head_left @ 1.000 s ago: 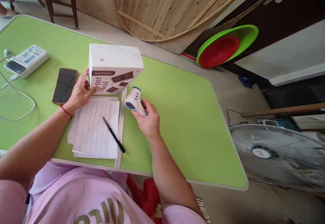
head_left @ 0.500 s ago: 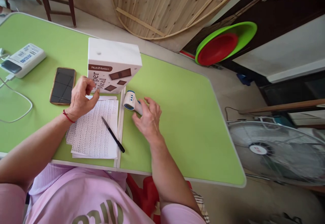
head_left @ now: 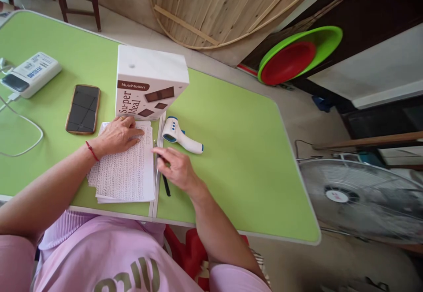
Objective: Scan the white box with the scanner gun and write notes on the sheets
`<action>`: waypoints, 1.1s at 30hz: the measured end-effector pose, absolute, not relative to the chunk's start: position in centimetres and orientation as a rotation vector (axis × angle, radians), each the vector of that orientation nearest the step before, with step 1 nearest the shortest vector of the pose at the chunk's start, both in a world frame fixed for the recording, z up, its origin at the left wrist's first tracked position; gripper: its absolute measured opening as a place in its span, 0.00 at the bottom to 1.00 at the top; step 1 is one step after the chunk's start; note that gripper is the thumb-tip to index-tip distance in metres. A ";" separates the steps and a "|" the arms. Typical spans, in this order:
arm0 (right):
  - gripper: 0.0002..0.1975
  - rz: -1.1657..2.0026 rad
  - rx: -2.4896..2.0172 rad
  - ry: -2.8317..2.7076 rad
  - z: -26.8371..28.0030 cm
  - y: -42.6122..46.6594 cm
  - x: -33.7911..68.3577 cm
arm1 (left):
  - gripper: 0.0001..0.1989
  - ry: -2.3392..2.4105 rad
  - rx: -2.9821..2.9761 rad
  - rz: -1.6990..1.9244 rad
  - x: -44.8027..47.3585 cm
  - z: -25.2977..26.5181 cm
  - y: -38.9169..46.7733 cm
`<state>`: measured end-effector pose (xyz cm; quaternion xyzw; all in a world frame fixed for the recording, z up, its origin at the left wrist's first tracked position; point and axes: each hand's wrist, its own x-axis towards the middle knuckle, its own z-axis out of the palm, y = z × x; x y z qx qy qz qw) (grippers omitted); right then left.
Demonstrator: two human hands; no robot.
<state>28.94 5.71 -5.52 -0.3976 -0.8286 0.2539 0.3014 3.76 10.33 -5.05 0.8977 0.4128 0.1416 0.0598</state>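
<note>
A stack of handwritten paper sheets [head_left: 127,177] lies on the green table. My left hand [head_left: 119,135] rests flat on its upper part, fingers stretched out and holding nothing. Just off the sheets' right edge, my right hand [head_left: 176,166] has its thumb and index finger closed around a black pen [head_left: 166,185], whose upper part is partly covered by the fingers. A white and blue infrared thermometer [head_left: 185,140] lies above my right hand, apart from it. Behind the sheets stands a white and brown box [head_left: 152,69] marked NutriMotion.
Left of the box lies a phone [head_left: 83,109]. A white power bank [head_left: 33,73] with a cable [head_left: 38,126] is further left. The green table [head_left: 238,159] has a seam beside the sheets. Off its right edge stands a fan [head_left: 337,195]; green and red basins [head_left: 287,62] lean behind.
My left hand has come down flat onto the sheets. My right hand has let go of the thermometer and moved left to the pen, which has shifted right, off the paper.
</note>
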 end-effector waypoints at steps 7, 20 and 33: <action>0.20 0.867 -1.081 -1.679 -6.2 6.7 29.8 | 0.21 1.317 2.684 0.407 4.3 -4.7 10.2; 0.12 0.996 -1.241 -1.392 -7.3 6.4 26.4 | 0.19 1.286 2.641 0.418 5.8 -4.6 9.3; 0.10 0.762 -1.242 -1.658 -7.4 6.7 26.0 | 0.17 1.282 2.630 0.447 6.0 -4.8 9.2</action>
